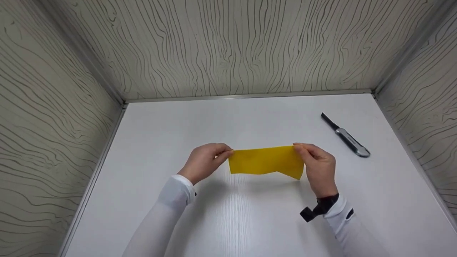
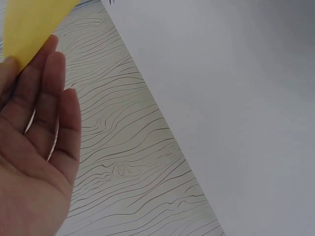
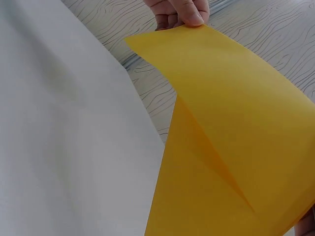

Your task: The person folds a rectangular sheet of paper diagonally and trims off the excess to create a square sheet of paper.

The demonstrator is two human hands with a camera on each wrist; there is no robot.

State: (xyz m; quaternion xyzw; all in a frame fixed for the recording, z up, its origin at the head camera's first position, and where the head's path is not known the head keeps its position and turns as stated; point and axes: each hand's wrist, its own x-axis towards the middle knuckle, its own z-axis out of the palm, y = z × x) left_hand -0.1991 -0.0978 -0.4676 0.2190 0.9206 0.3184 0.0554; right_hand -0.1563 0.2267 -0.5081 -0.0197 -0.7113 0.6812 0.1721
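A sheet of yellow paper (image 1: 264, 160) is stretched between both hands above the white table. My left hand (image 1: 209, 160) pinches its left top corner between thumb and index finger; in the left wrist view the other fingers (image 2: 51, 103) are held fairly straight. At the opposite corner my right hand (image 1: 320, 169) pinches the paper between thumb and fingers. The lower edge is uneven, with its right part hanging lower. Seen from the right wrist, the yellow paper (image 3: 246, 93) shows a darker crease or slit running diagonally, and most of the right hand is hidden.
A grey and black utility knife (image 1: 351, 142) lies on the table (image 1: 171, 125), beyond and to the right of the right hand. Wood-grain panels (image 1: 228, 50) enclose the table at the back and both sides. A black strap (image 1: 326, 203) is around the right wrist.
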